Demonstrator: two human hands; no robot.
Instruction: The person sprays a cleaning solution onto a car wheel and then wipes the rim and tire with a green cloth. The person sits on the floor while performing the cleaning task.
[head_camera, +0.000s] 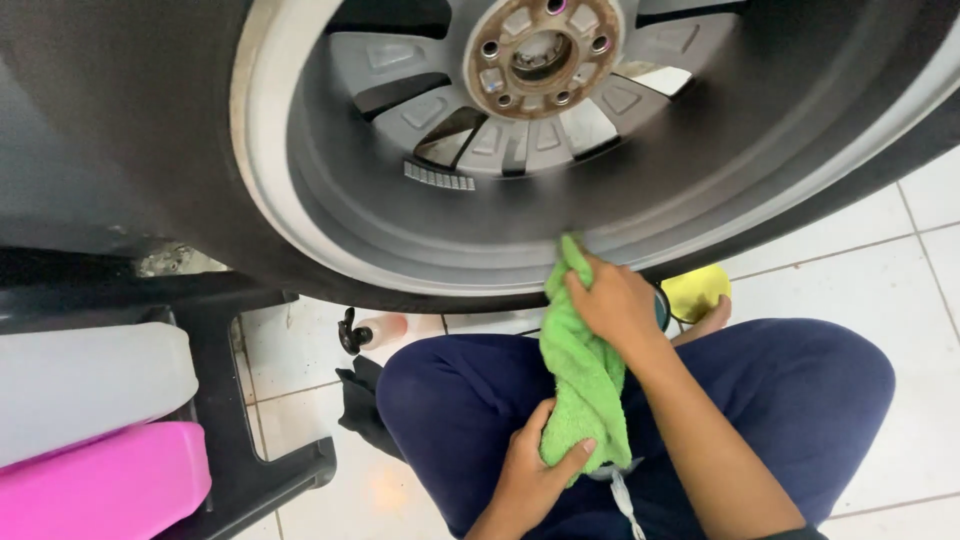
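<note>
A green microfibre cloth (583, 372) hangs between both my hands, over my lap in dark blue trousers. My right hand (612, 303) grips its upper end and presses it against the lower inner barrel of a grey alloy wheel (420, 225) lying on its side, inner face toward me. My left hand (535, 466) clasps the cloth's lower end near my knee. The wheel's rusty hub (542, 55) with bolt holes shows at the top, with a strip of balance weights (438, 177) on the barrel. A black tyre (120, 130) surrounds the rim.
A yellow applicator pad (697, 291) lies on the white tiled floor behind my right wrist. A spray bottle with black trigger (372, 331) and a dark rag (362, 403) lie left of my knee. White (90, 385) and pink (105, 485) jugs sit on a black stand (240, 440) at left.
</note>
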